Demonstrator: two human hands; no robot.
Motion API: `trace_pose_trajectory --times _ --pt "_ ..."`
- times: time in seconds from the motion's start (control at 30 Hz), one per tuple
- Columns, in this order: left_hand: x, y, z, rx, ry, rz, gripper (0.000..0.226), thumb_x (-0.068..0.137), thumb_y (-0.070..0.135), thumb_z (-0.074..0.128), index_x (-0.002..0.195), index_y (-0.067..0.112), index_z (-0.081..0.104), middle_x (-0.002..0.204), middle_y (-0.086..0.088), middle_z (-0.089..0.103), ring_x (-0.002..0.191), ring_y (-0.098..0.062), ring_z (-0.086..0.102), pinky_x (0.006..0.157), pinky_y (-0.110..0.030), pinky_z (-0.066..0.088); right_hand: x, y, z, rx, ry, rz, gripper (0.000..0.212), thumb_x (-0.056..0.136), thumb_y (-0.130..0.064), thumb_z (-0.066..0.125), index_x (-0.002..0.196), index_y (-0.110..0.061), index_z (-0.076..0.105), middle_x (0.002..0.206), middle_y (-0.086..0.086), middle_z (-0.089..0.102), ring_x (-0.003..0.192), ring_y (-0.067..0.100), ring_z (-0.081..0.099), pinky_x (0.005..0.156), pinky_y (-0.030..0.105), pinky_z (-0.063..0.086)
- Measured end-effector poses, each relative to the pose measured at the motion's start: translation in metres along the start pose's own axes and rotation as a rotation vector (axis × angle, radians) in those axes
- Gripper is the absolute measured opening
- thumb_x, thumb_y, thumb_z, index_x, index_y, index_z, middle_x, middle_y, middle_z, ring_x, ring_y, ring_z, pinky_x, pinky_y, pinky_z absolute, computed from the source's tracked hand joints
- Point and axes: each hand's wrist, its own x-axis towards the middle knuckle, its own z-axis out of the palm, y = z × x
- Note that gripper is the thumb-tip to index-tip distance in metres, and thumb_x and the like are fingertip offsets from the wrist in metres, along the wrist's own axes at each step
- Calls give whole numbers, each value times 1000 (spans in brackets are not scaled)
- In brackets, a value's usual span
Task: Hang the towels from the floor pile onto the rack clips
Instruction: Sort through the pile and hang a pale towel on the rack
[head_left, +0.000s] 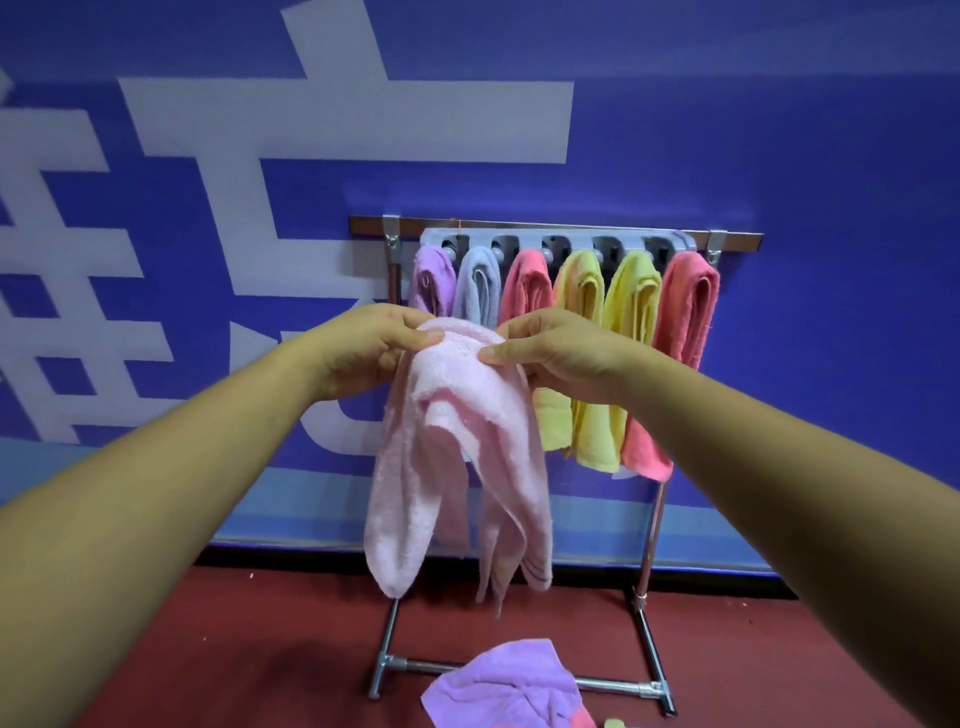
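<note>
- The pale pink towel (457, 441) is soft looped terry. It is held up in the air in front of the rack, with its bunched top at about the height of the hung towels' upper halves.
- It droops in three long, limp folds, and a thin striped band shows near one lower hem.
- The left hand (363, 348) pinches the towel's top left edge, thumb on the near face and the other fingers (415, 338) curled behind the cloth.
- The right hand (556, 353) grips the top right edge in the same way, so the two thumbs sit close together on the crown of the fold.
- The rack (387, 639) stands just beyond, made of shiny metal tube with two uprights and an H-shaped foot on the floor.
- A grey plastic clip strip (550, 241) hangs under the top bar, and five dark recesses show along it.
- Six terry towels hang from it side by side, each folded narrow. From left to right they are a lilac towel (431, 280), a grey-blue towel (478, 291), a coral-pink towel (527, 291), a yellow towel (576, 301), a lime-yellow towel (631, 312) and a coral towel (685, 312).
- The floor pile lies near the rack's foot. One crumpled purple towel (509, 680) is on top, and scraps of pink and green show at its right edge.
- The floor (208, 649) is dull red, and the far wall (779, 130) is blue with blocky white strokes.
</note>
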Motion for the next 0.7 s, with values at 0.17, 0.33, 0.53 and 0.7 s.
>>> trace_pose_trajectory --times 0.17,0.33,0.53,0.7 --pt "33 2 -42 41 60 7 35 84 18 65 111 -3 68 104 -16 69 92 -24 63 83 -31 49 47 -12 -10 -203 74 -57 15 91 -13 72 79 -5 69 75 0 70 72 11 65 72 28 53" --pt "77 5 -76 127 190 80 20 100 13 52 94 3 69 86 -7 68 79 -19 58 74 -27 45 103 -23 -22 -366 311 -171 24 87 -22 78 80 0 70 74 1 65 68 8 58 69 27 46" --pt "139 13 -121 185 351 108 18 96 13 57 100 9 74 93 -5 72 81 -18 63 76 -29 49 175 -34 -40 -511 484 -167 29 82 -27 82 86 0 73 66 0 60 56 7 51 55 20 42" --pt "188 4 -142 119 396 49 41 71 22 66 105 0 70 101 -12 66 88 -27 57 77 -39 44 229 -40 -63 -594 605 -160 28 77 -27 87 90 -11 68 72 -5 57 60 6 51 45 15 42"
